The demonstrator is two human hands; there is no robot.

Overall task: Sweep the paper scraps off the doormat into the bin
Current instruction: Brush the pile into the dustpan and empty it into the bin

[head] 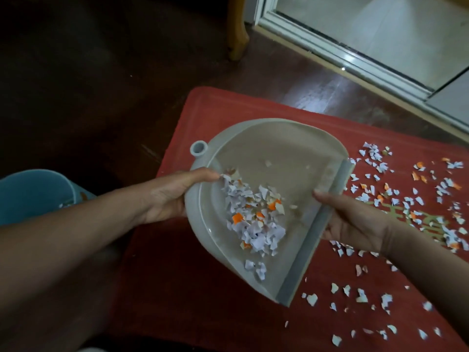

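A grey half-round dustpan point(279, 153) is held above the red doormat point(177, 288). My left hand point(172, 196) grips its curved back rim, thumb on top. My right hand point(355, 222) holds its straight front lip, thumb over the edge. A heap of white and orange paper scraps point(253, 219) lies inside the pan toward its left side. Many more scraps point(406, 199) are strewn over the right part of the doormat. The blue bin point(33, 194) stands at the left edge on the dark floor.
A white door frame and threshold point(342, 52) runs along the far right. A wooden furniture leg point(237, 34) stands behind the mat. Dark wooden floor surrounds the mat on the left and behind.
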